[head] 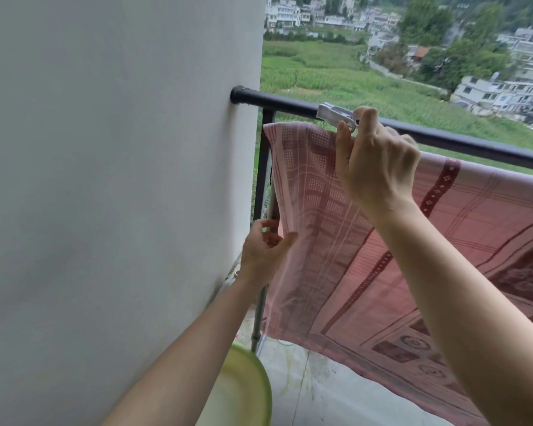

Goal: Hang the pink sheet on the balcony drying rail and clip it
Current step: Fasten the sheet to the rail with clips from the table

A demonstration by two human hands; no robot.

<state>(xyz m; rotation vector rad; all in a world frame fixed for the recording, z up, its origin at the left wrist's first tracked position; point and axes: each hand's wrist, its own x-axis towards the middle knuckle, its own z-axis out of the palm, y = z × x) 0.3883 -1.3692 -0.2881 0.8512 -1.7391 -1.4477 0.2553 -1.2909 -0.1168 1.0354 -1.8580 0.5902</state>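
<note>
On my far left stands the plain white plastered wall [120, 179], and low beside it is the rim of a round yellow-green plastic basin [253, 382]. My left hand [263, 250] pinches the hanging side edge of the pink patterned cotton sheet [336, 241], thumb on the front, holding it taut. The sheet is already draped along the top, just inside the black round metal balcony handrail [290, 103]; whatever bar carries it is hidden under the cloth. Further right, my right hand [376, 161] squeezes a white plastic clothes clip [336, 115] at the sheet's top edge. I judge hanging done and clipping under way; I cannot tell whether the clip bites yet.
</note>
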